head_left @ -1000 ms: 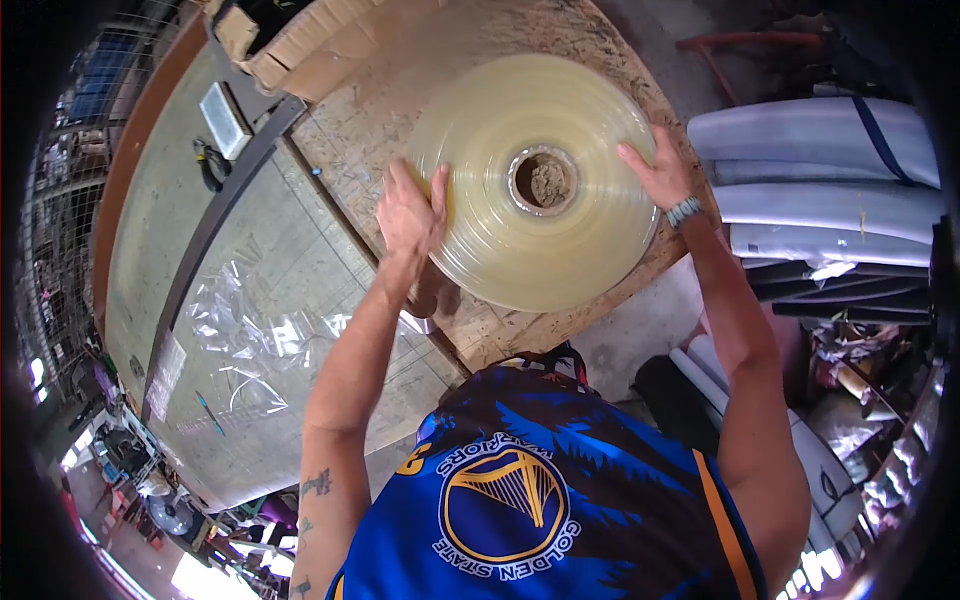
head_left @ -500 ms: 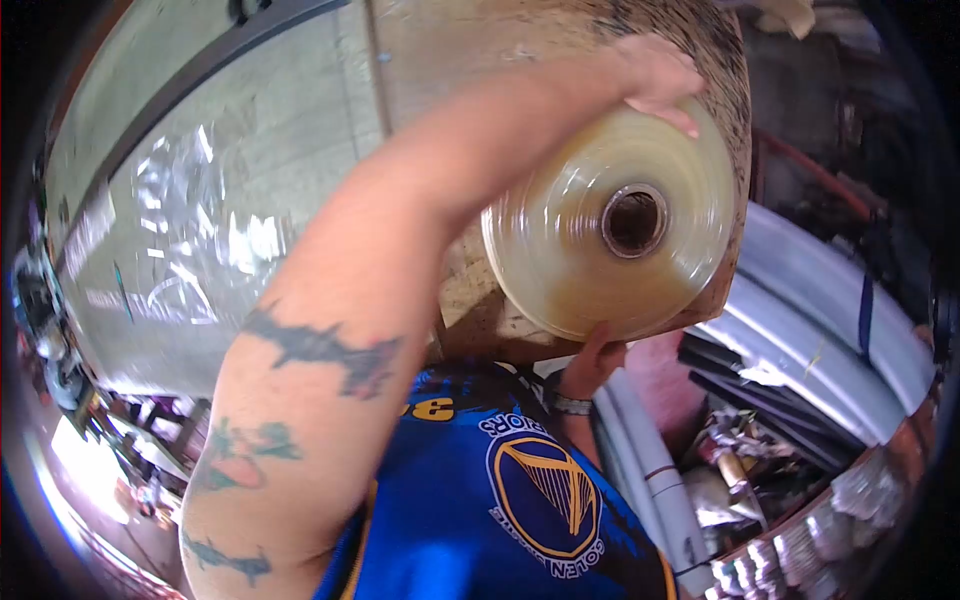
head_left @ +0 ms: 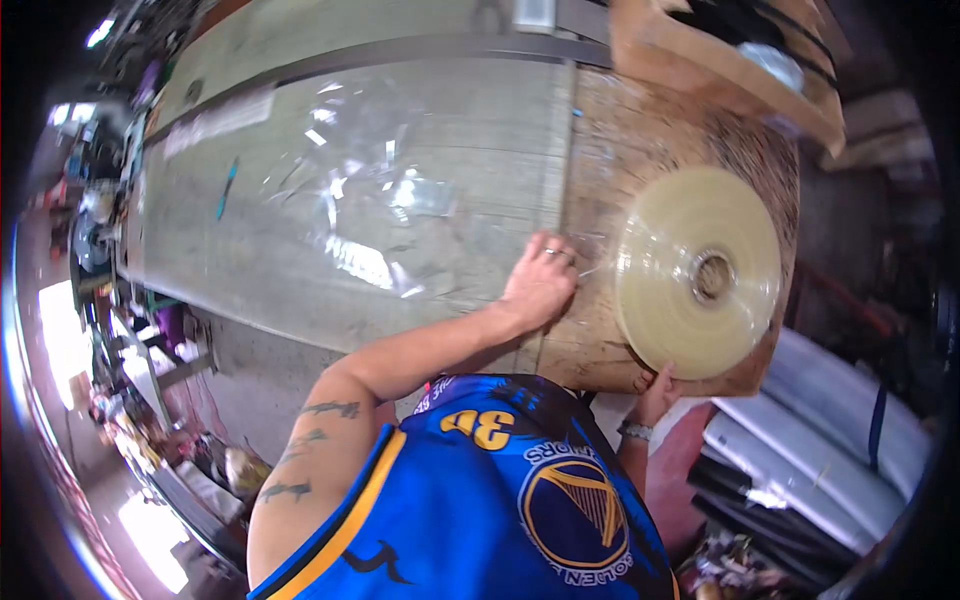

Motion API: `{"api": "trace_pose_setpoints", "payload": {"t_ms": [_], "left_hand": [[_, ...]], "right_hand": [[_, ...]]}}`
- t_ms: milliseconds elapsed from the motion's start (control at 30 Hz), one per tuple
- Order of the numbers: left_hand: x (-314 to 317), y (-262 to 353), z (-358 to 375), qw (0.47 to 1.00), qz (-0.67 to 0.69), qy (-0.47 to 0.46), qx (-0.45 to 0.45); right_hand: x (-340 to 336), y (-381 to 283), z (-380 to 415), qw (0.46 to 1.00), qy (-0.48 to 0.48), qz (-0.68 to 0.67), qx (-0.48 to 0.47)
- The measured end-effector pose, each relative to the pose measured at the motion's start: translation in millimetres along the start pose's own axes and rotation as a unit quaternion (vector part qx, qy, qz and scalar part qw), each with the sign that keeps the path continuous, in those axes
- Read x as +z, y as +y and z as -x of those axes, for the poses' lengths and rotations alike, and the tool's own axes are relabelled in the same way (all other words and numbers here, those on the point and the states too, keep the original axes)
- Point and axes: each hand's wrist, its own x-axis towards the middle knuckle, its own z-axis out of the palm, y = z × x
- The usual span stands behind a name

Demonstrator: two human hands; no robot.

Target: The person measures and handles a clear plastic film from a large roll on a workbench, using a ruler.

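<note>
A large roll of clear yellowish film [head_left: 655, 300] lies on its flat side on a worn wooden board [head_left: 600, 130], its round core facing up. Left of the roll is my left hand [head_left: 542, 280], fingers curled together, wearing a ring. A thin glint of film runs from its fingertips toward the roll. At the roll's near edge, my right hand [head_left: 655, 395] holds the rim, with fingertips against it and a bracelet at the wrist. Crinkled clear plastic [head_left: 365, 262] lies across the grey surface to the left.
An open cardboard box [head_left: 700, 60] stands at the back right, with dark material inside. Long silvery rolls [head_left: 800, 460] lie at the lower right. A small teal object [head_left: 228, 190] rests on the grey worktop [head_left: 200, 240]. Cluttered shelves stand at far left.
My left hand has left the top of the roll, come down and left, and closed near the board's left part. My right hand stays at the roll's near edge. The view has shifted.
</note>
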Motion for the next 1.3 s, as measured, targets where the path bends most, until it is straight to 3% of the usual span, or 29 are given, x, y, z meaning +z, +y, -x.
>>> {"api": "trace_pose_setpoints", "payload": {"t_ms": [67, 167, 233, 367, 600, 667, 833, 1033, 1133, 1167, 1200, 1233, 1300], "left_hand": [[5.9, -16.4, 5.8, 0.996, 0.07, -0.002, 0.046], [-56.5, -63.1, 17.8, 0.986, 0.143, 0.051, 0.066], [-87.1, -114.1, 29.0, 0.991, 0.113, 0.069, 0.02], [-125.0, -234.6, 43.1, 0.989, 0.122, 0.008, -0.079], [-157.0, -328.4, 40.2, 0.981, 0.023, -0.112, -0.159], [-147.9, -333.8, 35.7, 0.97, 0.004, -0.141, -0.196], [-149.4, -331.8, 40.6, 0.982, -0.017, -0.124, -0.144], [-185.8, -321.7, 42.2, 0.972, 0.033, -0.068, -0.225], [-190.1, -323.2, 32.3, 0.971, -0.044, -0.064, -0.226], [-188.0, -311.0, 28.3, 0.976, -0.057, 0.01, -0.212], [-192.8, -289.5, 13.4, 0.975, 0.018, 0.031, -0.219], [-171.9, -282.3, 4.0, 0.974, 0.072, 0.109, -0.186], [-161.3, -189.8, -33.3, 0.959, 0.142, 0.137, -0.204]], "right_hand": [[-0.9, -9.8, 10.6, 1.0, -0.021, 0.002, -0.013], [-10.2, -16.1, 19.3, 0.999, -0.014, 0.036, -0.027], [-20.4, -11.0, 24.9, 0.998, -0.004, 0.063, -0.017], [-31.0, 1.5, 36.9, 0.996, -0.002, 0.092, -0.022], [-33.9, 8.0, 74.2, 0.993, -0.039, 0.083, -0.073], [-40.7, 11.4, 83.0, 0.99, -0.049, 0.088, -0.096], [-64.8, -9.0, 85.3, 0.975, -0.02, 0.169, -0.144], [-121.5, -55.1, -3.6, 0.956, 0.001, 0.167, -0.24], [-122.6, -104.4, -43.6, 0.948, 0.011, 0.178, -0.265], [-125.1, -111.0, -67.2, 0.942, 0.004, 0.177, -0.286], [-126.6, -118.9, -92.5, 0.935, -0.005, 0.177, -0.307], [-122.6, -126.6, -117.3, 0.927, -0.017, 0.176, -0.331], [-99.3, -156.1, -145.1, 0.898, 0.009, 0.26, -0.355]]}}
